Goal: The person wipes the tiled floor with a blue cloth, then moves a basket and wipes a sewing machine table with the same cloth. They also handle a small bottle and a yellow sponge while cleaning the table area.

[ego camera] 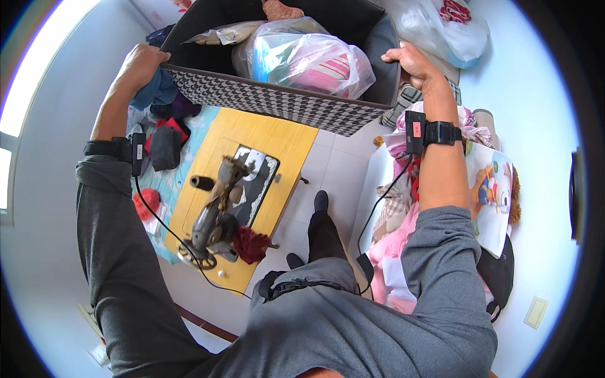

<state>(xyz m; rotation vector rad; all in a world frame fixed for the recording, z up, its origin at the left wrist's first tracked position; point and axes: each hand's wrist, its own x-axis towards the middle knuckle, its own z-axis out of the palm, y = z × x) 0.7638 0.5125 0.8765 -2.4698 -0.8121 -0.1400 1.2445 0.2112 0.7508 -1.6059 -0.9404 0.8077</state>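
Note:
Both my hands grip a fabric storage box point(279, 101) with a houndstooth front and dark lining, up at the top of the view. My left hand point(144, 65) holds its left front corner, with the thumb over the rim. At the right side wall, my right hand point(412, 62) has its thumb on the inside and its fingers outside, partly hidden. Inside the open box lies a clear plastic bag point(326, 66) with pink-striped and blue contents. Behind it are a flatter clear bag point(227, 34) and a brown textured item point(282, 9). Blue cloth point(158, 89) hangs just below my left hand.
A sewing machine point(208, 224) stands on a yellow wooden table point(293, 141), with a dark red cloth point(250, 244) beside it. Folded clothes point(165, 146) lie at left. Clothes and pink fabric point(392, 245) are piled at right. A stuffed plastic bag point(439, 33) sits upper right.

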